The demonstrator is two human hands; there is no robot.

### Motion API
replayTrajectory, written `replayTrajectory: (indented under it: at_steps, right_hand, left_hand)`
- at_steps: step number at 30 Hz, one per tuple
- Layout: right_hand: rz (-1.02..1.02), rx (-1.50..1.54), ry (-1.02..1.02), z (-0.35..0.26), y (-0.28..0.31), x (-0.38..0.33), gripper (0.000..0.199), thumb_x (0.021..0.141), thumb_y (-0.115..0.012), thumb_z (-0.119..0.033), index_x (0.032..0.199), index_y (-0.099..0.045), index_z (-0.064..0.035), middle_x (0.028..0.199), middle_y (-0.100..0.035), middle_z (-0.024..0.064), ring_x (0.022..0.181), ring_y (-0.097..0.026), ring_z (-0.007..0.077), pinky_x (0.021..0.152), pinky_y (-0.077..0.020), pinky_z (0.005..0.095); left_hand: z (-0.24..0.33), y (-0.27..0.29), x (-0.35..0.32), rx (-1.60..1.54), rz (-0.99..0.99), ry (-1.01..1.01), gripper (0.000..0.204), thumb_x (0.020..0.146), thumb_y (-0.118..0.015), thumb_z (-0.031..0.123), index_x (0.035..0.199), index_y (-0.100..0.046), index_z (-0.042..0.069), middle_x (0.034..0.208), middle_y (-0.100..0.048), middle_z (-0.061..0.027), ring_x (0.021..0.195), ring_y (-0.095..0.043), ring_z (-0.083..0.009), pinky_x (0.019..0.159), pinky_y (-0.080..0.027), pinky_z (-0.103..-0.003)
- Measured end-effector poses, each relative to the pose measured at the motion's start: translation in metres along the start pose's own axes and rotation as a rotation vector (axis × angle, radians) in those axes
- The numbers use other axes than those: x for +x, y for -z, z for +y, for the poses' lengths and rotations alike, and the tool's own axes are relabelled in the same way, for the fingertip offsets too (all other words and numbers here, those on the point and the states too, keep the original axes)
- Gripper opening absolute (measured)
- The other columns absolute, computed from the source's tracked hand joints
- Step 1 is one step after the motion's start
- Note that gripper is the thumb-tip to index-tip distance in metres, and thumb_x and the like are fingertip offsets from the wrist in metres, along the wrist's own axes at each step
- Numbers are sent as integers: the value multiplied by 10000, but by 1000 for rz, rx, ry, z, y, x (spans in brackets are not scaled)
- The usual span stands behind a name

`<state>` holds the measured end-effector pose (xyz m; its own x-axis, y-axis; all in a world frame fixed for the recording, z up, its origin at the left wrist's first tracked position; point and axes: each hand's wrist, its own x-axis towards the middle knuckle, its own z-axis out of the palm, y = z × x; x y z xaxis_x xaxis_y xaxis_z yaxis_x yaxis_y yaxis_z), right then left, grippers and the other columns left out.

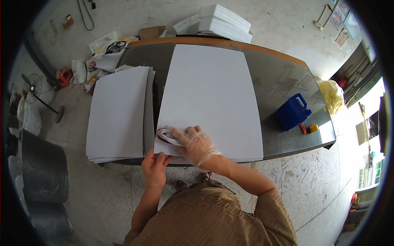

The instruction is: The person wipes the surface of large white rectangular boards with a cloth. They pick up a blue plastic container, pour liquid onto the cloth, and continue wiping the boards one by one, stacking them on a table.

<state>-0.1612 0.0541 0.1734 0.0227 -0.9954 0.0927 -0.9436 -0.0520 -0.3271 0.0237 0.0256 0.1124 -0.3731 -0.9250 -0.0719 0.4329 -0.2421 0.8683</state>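
A large white sheet (211,94) lies on a stack in front of me, over the dark tabletop. My left hand (156,164) is bare and pinches the near left corner of this sheet at the table's front edge. Over the same corner, my right hand (197,145) wears a clear plastic glove. Its fingers are closed on a folded white cloth (166,136) with a dark reddish edge, pressed against the sheet. To the left stands another stack of white sheets (117,115), its near edges slightly uneven.
On the right of the dark table (283,141) stands a blue jerrycan (291,112), with a small red and yellow item (312,128) beside it. White foam blocks (223,24) lie beyond the far edge. A fan (33,88) and dark bins (44,168) stand at left.
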Motion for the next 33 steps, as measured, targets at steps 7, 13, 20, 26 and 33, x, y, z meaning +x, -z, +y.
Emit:
replayTrajectory:
  at_steps: [7,13,20,26,33]
  right_hand:
    - [265,-205,-756,164,41,-46,490,981,-532,-276,1404,-483,-36,1112,-578,232,1016,-583,394,877,-486,481]
    - [233,-103,-415,171,40,55,453,990,-510,-265,1414,-488,-103,1158,-623,250,1080,-602,408,920,-479,477]
    - [180,-116,-307,209,52,221,454,998,-473,-239,1449,-440,-273,1186,-612,199,1071,-604,397,919,-504,477]
    - [-190,-121,341,79,-4,80,596,971,-529,-282,1526,-318,-225,1202,-565,200,993,-598,345,891,-509,448]
    - [-72,-252,91,145,63,-102,546,893,-640,-156,1420,-500,-146,1009,-609,165,849,-576,310,756,-520,452]
  left_hand:
    - [-9,-20,-2,-51,-27,-1,331,1006,-488,30,1319,-464,-75,1093,-649,-154,996,-681,-231,887,-607,-403]
    - [-8,-24,6,-30,38,-41,377,990,-449,2,1352,-363,-64,1164,-608,-186,1003,-682,-268,887,-608,-422]
    - [-7,-50,1,-16,136,2,394,979,-439,1,1367,-381,-39,1160,-614,-175,995,-680,-257,875,-602,-422]
    - [-11,-36,-9,-39,287,16,404,977,-454,9,1377,-402,-16,1129,-631,-159,997,-680,-240,866,-603,-422]
    - [-11,-53,-4,-49,224,-5,393,966,-464,-8,1358,-437,-17,1145,-626,-145,1000,-671,-236,856,-601,-425]
